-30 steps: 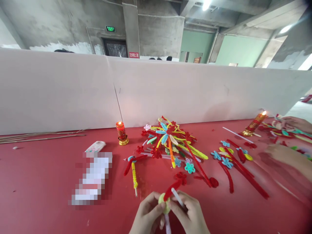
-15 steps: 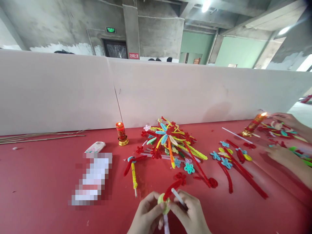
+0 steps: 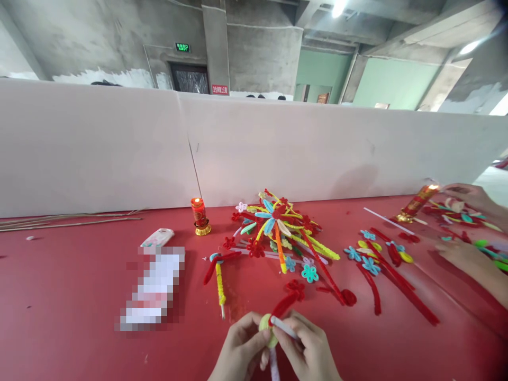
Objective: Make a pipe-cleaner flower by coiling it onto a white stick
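Observation:
My left hand (image 3: 242, 346) is closed on a pale yellow pipe-cleaner disc (image 3: 265, 321), pinched at its edge. A pale lilac stem (image 3: 274, 365) hangs below the disc. From its top a red fuzzy pipe-cleaner piece (image 3: 284, 305) extends away, towards a red flower (image 3: 295, 289). In my right hand (image 3: 311, 346) is a slim white stick (image 3: 286, 328), resembling a glue stick. Its tip meets the base of the red piece at the disc, and my right fingers are close against the disc's right side.
A pile of pipe-cleaner flowers (image 3: 273, 225) lies ahead. Lit red candles stand left (image 3: 199, 211) and right (image 3: 418, 202). Nearby are a yellow-wrapped stick (image 3: 220, 286), loose red strips (image 3: 405, 283) and a white packet (image 3: 159, 237). Another person's hands (image 3: 470, 259) work at right. A white partition (image 3: 254, 148) runs behind.
The white stick has tilted down, its tip coming onto the red piece's base at the disc. My left hand keeps its grip. The whole view has shifted slightly.

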A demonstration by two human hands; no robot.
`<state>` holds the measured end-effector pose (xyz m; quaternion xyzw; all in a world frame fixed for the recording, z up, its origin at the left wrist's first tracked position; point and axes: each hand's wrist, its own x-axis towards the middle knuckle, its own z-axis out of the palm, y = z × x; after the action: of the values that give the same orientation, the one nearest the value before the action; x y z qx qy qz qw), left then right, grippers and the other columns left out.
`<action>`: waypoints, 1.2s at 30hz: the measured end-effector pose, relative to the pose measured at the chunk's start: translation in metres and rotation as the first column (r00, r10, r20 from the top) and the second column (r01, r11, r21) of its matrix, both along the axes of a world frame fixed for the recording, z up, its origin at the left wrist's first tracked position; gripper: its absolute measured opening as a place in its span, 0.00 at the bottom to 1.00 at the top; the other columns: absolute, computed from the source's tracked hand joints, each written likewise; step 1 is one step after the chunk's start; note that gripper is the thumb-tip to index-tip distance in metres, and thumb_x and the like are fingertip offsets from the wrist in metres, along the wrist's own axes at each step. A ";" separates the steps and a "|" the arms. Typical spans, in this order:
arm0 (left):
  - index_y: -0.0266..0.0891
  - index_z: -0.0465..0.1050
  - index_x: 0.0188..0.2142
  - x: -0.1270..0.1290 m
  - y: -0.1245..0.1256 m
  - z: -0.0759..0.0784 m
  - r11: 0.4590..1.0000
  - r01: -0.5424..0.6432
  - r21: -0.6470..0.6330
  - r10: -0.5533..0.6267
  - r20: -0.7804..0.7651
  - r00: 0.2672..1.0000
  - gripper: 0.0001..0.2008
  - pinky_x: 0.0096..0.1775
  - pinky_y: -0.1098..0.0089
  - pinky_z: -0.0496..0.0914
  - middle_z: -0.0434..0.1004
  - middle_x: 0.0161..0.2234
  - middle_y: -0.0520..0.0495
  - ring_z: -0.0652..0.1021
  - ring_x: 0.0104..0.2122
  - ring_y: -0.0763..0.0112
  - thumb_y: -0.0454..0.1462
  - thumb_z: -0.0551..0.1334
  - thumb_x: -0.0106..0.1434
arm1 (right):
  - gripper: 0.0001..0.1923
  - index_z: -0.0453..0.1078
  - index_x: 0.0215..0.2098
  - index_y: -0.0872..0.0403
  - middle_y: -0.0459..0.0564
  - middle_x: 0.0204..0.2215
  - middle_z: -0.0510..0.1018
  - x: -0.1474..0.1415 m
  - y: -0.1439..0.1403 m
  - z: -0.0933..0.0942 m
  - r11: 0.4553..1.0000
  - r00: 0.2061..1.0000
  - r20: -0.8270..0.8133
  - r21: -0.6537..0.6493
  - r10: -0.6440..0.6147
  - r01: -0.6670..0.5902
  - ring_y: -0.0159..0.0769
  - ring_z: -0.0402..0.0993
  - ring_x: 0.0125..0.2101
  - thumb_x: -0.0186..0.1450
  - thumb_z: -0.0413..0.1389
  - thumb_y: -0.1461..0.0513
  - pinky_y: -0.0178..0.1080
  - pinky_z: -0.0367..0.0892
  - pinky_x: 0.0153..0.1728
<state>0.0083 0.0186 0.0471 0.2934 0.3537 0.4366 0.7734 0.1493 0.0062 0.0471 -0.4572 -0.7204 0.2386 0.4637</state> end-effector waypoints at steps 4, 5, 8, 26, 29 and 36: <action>0.33 0.70 0.23 0.000 0.000 0.002 0.999 0.019 -0.033 -0.018 0.014 1.000 0.13 0.18 0.80 0.57 0.66 0.17 0.55 0.63 0.14 0.85 0.40 0.70 0.44 | 0.08 0.68 0.32 0.54 0.48 0.24 0.72 0.002 0.000 -0.001 0.999 0.999 -0.002 -0.012 0.035 -0.035 0.30 0.71 0.23 0.65 0.47 0.63 0.28 0.66 0.24; 0.33 0.70 0.23 0.000 0.001 0.002 1.000 0.005 -0.014 -0.005 -0.010 1.000 0.13 0.18 0.80 0.58 0.67 0.18 0.55 0.64 0.14 0.84 0.41 0.70 0.45 | 0.08 0.68 0.32 0.54 0.47 0.24 0.71 0.003 0.000 -0.001 1.000 1.000 0.003 -0.016 0.027 -0.027 0.29 0.70 0.22 0.65 0.47 0.63 0.28 0.66 0.23; 0.34 0.71 0.26 -0.003 0.002 0.001 0.992 -0.048 0.120 0.069 -0.176 0.982 0.14 0.19 0.78 0.60 0.67 0.19 0.54 0.65 0.15 0.82 0.43 0.67 0.49 | 0.08 0.66 0.34 0.53 0.47 0.25 0.69 0.009 0.000 -0.001 0.997 0.996 -0.035 -0.003 -0.080 0.080 0.29 0.67 0.20 0.65 0.46 0.60 0.28 0.65 0.20; 0.37 0.70 0.32 -0.005 0.003 0.005 0.993 -0.036 0.112 0.048 -0.105 0.993 0.12 0.22 0.77 0.62 0.68 0.23 0.55 0.66 0.18 0.81 0.40 0.67 0.50 | 0.04 0.64 0.32 0.53 0.43 0.22 0.68 0.017 0.009 0.007 0.996 0.996 -0.062 -0.055 -0.068 0.065 0.29 0.65 0.19 0.62 0.50 0.61 0.28 0.63 0.20; 0.37 0.71 0.31 -0.004 0.000 0.008 0.999 -0.024 0.023 0.025 -0.040 0.999 0.12 0.22 0.78 0.61 0.67 0.22 0.55 0.65 0.18 0.81 0.39 0.68 0.48 | 0.04 0.66 0.31 0.54 0.44 0.21 0.70 0.008 0.006 0.006 0.999 0.999 -0.045 -0.040 0.029 -0.031 0.28 0.66 0.19 0.60 0.52 0.61 0.28 0.63 0.20; 0.36 0.71 0.26 -0.004 0.000 0.006 0.999 -0.009 0.047 0.011 -0.055 0.998 0.09 0.20 0.79 0.59 0.66 0.22 0.54 0.63 0.17 0.83 0.40 0.66 0.51 | 0.04 0.66 0.29 0.53 0.41 0.19 0.70 0.003 0.004 0.005 0.997 0.998 -0.060 -0.071 0.022 -0.027 0.26 0.63 0.15 0.59 0.54 0.61 0.26 0.60 0.17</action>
<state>0.0043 0.0188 0.0529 0.3217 0.3661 0.4403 0.7541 0.1520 0.0099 0.0518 -0.4573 -0.7030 0.2833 0.4651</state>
